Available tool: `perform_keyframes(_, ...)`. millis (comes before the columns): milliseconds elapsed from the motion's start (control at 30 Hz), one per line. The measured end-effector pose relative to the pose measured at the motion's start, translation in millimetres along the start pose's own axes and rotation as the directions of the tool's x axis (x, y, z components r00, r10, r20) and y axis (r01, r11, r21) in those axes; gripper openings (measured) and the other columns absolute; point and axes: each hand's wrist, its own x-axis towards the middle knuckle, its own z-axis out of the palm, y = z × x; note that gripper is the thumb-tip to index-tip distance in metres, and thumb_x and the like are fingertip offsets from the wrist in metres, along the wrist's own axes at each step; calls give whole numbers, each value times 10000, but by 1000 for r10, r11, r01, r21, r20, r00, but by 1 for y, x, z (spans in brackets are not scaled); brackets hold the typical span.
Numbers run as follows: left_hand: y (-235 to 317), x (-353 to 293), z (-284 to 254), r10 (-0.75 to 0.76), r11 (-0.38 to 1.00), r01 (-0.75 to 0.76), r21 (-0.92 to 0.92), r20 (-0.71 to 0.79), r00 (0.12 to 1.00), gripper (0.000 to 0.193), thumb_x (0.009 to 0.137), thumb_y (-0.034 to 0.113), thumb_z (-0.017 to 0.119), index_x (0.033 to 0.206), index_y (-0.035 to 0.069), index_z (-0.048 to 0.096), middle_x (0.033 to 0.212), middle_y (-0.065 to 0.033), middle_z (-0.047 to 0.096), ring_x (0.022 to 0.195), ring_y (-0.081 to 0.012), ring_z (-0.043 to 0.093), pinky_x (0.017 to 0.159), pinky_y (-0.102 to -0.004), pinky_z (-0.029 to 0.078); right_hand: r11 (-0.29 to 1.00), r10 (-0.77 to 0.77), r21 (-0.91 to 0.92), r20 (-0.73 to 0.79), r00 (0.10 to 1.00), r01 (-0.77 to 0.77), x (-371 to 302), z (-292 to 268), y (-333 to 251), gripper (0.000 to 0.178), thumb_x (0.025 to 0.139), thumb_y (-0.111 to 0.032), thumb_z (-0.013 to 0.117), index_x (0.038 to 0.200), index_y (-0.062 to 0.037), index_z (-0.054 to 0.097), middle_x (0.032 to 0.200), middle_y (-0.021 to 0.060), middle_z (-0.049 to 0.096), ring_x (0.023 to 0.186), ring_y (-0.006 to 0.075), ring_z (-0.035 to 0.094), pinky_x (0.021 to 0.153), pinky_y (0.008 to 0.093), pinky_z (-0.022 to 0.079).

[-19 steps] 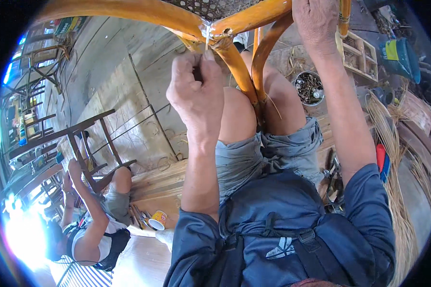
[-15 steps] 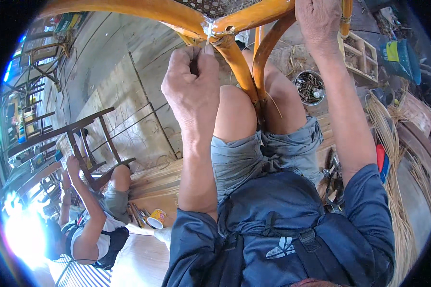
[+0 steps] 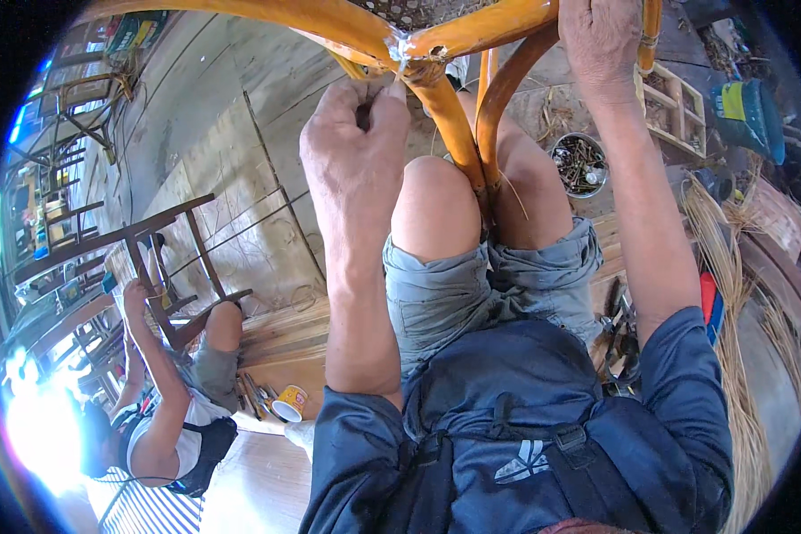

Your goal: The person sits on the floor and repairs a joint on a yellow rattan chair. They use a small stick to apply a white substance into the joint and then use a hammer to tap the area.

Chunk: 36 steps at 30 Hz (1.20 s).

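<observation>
The left hand (image 3: 354, 147) pinches a thin pale strip (image 3: 402, 64) between thumb and forefinger — just beneath the white-smeared joint (image 3: 402, 44) of the orange frame (image 3: 485, 32), which runs rightward to the right hand (image 3: 602, 43) — its grip I cannot tell.

Frame leg (image 3: 452, 123) between the knees (image 3: 434, 203)

The cane frame (image 3: 485, 29) is glossy amber-orange, with a whitish strip (image 3: 403, 56) at its joint; one curved strut (image 3: 503, 83) looks browner. The shirt (image 3: 681, 392) is navy, the shorts (image 3: 436, 298) grey. The bench (image 3: 280, 351) shows tan wood grain, the cup (image 3: 297, 398) yellow outside, white within. The fibre bundle (image 3: 732, 356) is straw-coloured.
</observation>
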Motion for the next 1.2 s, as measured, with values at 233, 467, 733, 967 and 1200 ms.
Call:
perform_keyframes(233,17,-9,-6,105,984,-89,155,-100,989,201,839,160,650,899,-31,638,693,-115,639,617,-144,581,632,-279,485,1000,1,14,-40,999,0,-2,5,3,273,978,-161,457,1142,-2,606,1159,170,586,1119,344,535,974,415,417)
perform_keyframes(467,11,0,2,164,969,-145,201,-81,983,183,848,161,637,901,-14,641,716,-131,653,634,-156,611,652,-295,498,999,35,6,1,999,-35,0,1,-3,278,980,-169,454,1142,-1,605,1164,174,586,1126,346,532,975,413,418)
perform_keyframes(733,14,7,3,229,934,-204,292,-54,972,187,831,171,640,911,2,645,743,-146,665,656,-250,651,671,-329,509,999,31,43,-19,999,-30,0,4,1,276,980,-166,455,1148,-2,600,1170,173,582,1131,343,529,978,408,416)
perform_keyframes(967,16,8,-3,160,935,-155,320,11,987,186,830,171,640,916,6,647,748,-150,666,660,-255,654,666,-336,507,999,16,32,-24,1000,-15,-1,5,3,276,980,-168,457,1147,0,598,1168,174,577,1130,341,527,981,404,415)
perform_keyframes(1200,21,-3,-12,118,944,-100,315,-38,992,190,839,184,628,886,0,642,742,-149,661,651,-250,643,665,-333,503,999,46,10,20,999,-46,2,-2,-3,289,982,-187,455,1147,-1,603,1170,175,583,1132,351,525,985,417,408)
